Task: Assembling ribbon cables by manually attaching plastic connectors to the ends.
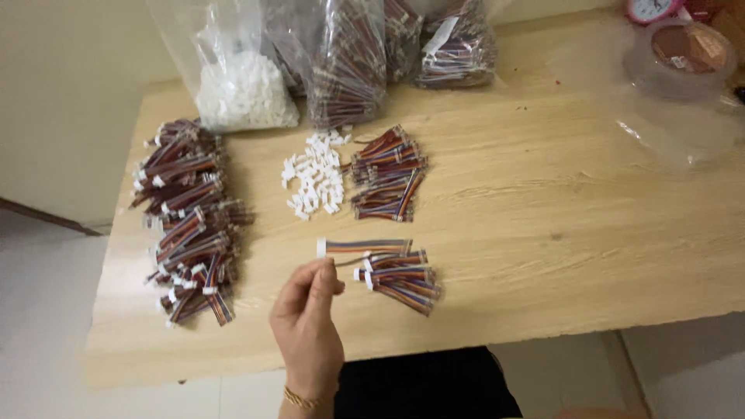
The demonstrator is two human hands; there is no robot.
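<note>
while the left hand (306, 322) sits at about 6 o'clock on the wooden table (543, 217), its thumb and forefinger are pressed together on the near end of a thin wire or pin that points toward 2 o'clock, at the small pile of ribbon cables (400, 278) just beside it; whether that end is joined to a cable i cannot tell. the right hand is not in view. one single ribbon cable (365, 247), with a white connector on its 9 o'clock end, lies flat just above the small pile. judged from the layout: the big heap of cables with white connectors (190, 221) at 9 o'clock reads as finished pieces. the loose white connectors (314, 182) near centre and the stack of cables (386, 173) touching them on the 3 o'clock side read as stock yet to be paired. the small pile near the hand already shows white ends, so it looks like current work. at 12 o'clock stand a clear bag of white connectors (244, 93) and bags of cables (349, 70), so much supply seems to remain. a tape roll (689, 50) lies at 2 o'clock.
</note>
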